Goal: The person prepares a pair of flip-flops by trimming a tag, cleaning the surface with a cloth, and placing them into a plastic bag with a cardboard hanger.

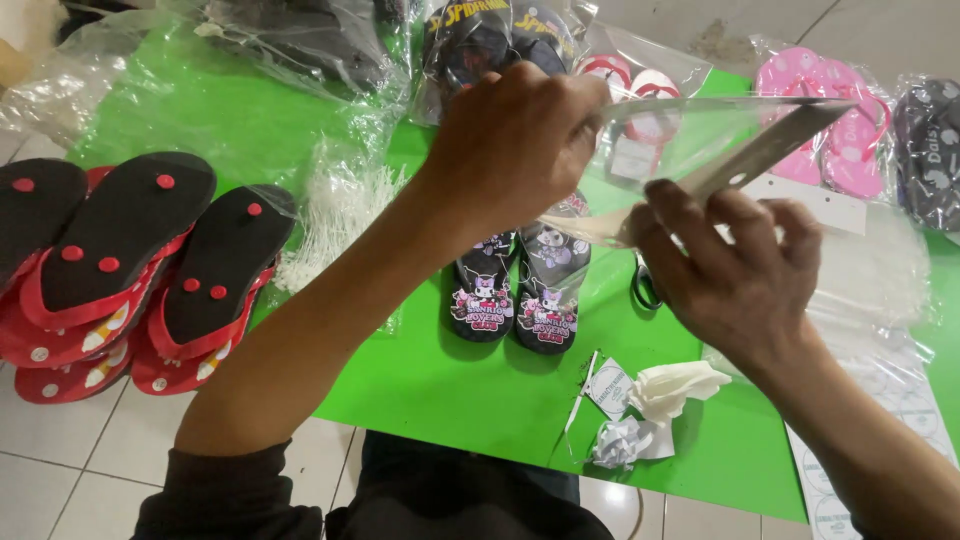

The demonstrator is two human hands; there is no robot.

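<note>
Nearest me, crumpled paper scraps [640, 415] lie on the green tabletop [450, 390]. The black cartoon-print sandals [520, 290] sit there unbagged. Above them my left hand [510, 150] and right hand [730, 275] have their fingers clamped on a clear plastic bag [700, 150], empty. Bagged pairs [820, 125] lie beyond.
</note>
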